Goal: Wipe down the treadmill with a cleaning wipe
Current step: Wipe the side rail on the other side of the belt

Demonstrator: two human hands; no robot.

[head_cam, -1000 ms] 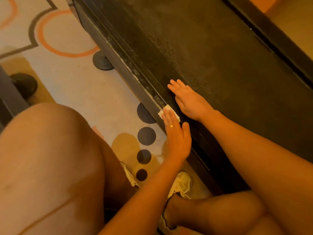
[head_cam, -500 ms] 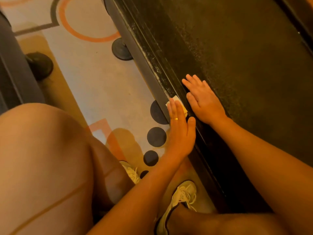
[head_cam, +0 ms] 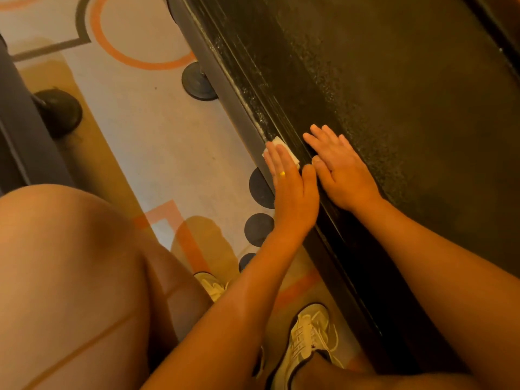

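Observation:
The black treadmill (head_cam: 394,94) runs diagonally across the right of the view, with a dusty side rail (head_cam: 247,88) along its left edge. A small folded white wipe (head_cam: 278,143) lies on that rail. My left hand (head_cam: 292,192) presses it down with straight fingers; a gold ring shows on one finger. My right hand (head_cam: 340,170) rests flat with spread fingers on the deck just right of the rail, holding nothing. The two thumbs nearly touch.
Round black feet (head_cam: 198,83) of the treadmill stand on the patterned floor (head_cam: 157,142) to the left. Another machine's dark frame (head_cam: 17,122) and foot (head_cam: 60,112) sit at far left. My knee (head_cam: 70,263) and white shoes (head_cam: 306,336) are below.
My left hand has slid the wipe forward along the side rail, away from me. The right hand stays flat on the deck, and the view has shifted to follow.

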